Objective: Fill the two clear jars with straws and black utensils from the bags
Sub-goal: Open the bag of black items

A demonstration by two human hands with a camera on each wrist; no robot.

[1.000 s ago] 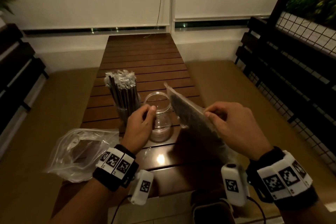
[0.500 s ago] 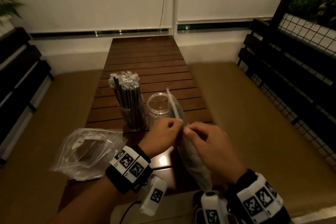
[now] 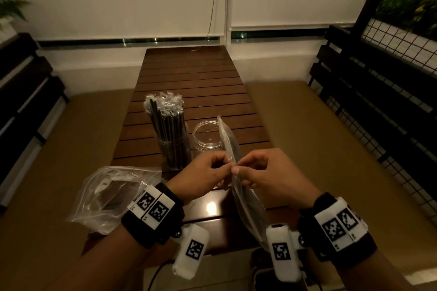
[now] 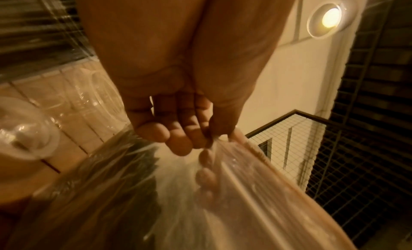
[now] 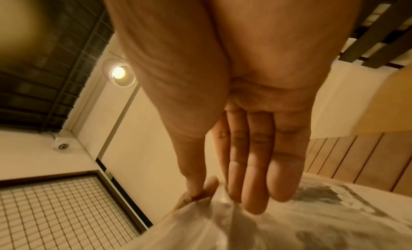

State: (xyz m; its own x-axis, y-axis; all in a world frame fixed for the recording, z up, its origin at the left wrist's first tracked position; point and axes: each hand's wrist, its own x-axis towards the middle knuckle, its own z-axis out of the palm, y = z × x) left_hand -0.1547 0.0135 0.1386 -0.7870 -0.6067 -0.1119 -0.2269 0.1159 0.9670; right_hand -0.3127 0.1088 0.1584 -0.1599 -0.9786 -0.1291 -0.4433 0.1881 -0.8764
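Both hands hold a clear zip bag of black utensils (image 3: 246, 198) edge-on over the near end of the table. My left hand (image 3: 205, 172) pinches one side of its top edge and my right hand (image 3: 262, 170) pinches the other side. In the wrist views the bag (image 4: 133, 192) (image 5: 289, 218) shows dark utensils inside. Behind the hands stand a clear jar packed with wrapped black straws (image 3: 172, 134) and an empty clear jar (image 3: 208, 137). An empty crumpled clear bag (image 3: 111, 196) lies at the table's near left corner.
The slatted wooden table (image 3: 194, 82) runs away toward a white wall with blinds. Tan floor lies on both sides. Dark slatted benches (image 3: 369, 111) flank it, with a wire grid panel (image 3: 402, 21) at the right.
My left hand left the empty jar and joined the right hand at the bag's top edge. The bag swung from tilted flat to upright, edge-on and closer to me.
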